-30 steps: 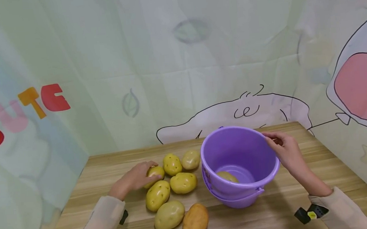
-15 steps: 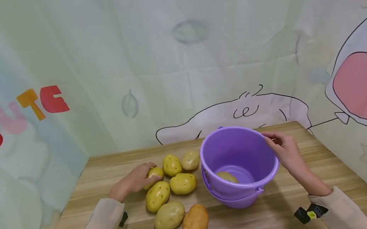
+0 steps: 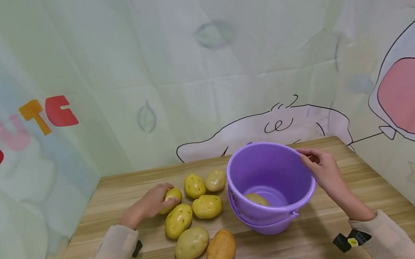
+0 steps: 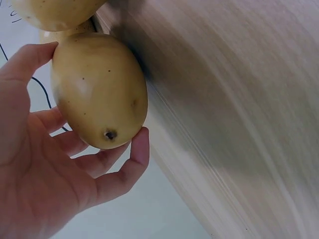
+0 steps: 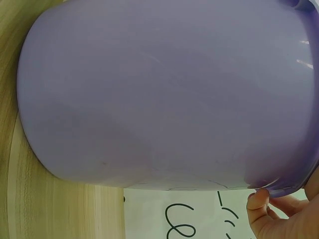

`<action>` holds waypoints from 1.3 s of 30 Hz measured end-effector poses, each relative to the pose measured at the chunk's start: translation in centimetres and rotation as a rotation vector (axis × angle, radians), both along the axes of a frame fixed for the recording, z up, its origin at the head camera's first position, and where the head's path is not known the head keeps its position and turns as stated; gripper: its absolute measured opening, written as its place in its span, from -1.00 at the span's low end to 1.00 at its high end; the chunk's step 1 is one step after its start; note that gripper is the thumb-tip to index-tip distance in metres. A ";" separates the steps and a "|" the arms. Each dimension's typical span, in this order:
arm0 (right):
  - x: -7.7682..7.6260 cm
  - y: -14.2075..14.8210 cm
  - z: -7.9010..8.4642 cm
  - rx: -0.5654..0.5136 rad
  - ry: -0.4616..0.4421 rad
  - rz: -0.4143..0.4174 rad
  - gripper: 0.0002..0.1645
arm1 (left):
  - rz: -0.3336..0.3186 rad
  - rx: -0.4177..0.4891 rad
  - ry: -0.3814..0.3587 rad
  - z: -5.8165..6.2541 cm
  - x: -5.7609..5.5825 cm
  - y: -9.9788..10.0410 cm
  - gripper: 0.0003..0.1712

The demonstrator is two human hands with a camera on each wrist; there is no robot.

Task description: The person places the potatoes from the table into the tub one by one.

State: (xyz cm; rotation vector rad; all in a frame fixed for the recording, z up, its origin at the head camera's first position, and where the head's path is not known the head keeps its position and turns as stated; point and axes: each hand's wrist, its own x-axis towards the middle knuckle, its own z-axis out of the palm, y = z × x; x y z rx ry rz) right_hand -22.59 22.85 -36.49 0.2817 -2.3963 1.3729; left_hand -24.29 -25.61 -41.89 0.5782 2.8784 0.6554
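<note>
My left hand curls around a yellow potato at the left of the group. In the left wrist view, thumb and fingers grip both sides of this potato, close above or on the wooden surface. A purple bucket stands upright right of centre. My right hand pinches its right rim; the right wrist view shows the fingers at the rim and the bucket's outer wall. One potato lies on the bucket's floor, partly hidden by the near rim.
Several loose potatoes, among them a yellow potato and a browner potato, lie between my left hand and the bucket. The wooden table backs onto a printed curtain. The bucket's handle hangs down in front.
My left hand has shifted slightly left with the gripped potato, widening the gap to the yellow potato on its right. The right hand and bucket stay in place.
</note>
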 end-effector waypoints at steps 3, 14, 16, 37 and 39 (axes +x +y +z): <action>0.0 0.0 0.0 0.000 0.001 -0.002 -0.63 | 0.004 0.003 -0.002 0.1 0.0 0.0 -0.35; 0.0 0.1 0.0 0.014 0.001 -0.015 -0.63 | 0.016 -0.006 0.003 0.9 -0.1 0.2 -0.38; -0.1 0.2 0.0 0.017 0.000 -0.017 -0.63 | 0.015 -0.002 0.005 1.0 -0.1 0.2 -0.40; 0.0 -0.1 0.1 0.014 -0.013 -0.014 -0.62 | -0.027 0.011 0.039 2.8 0.8 1.3 -0.34; 0.1 -0.1 0.1 0.013 -0.012 -0.013 -0.62 | -0.025 0.011 0.037 3.0 0.9 1.5 -0.34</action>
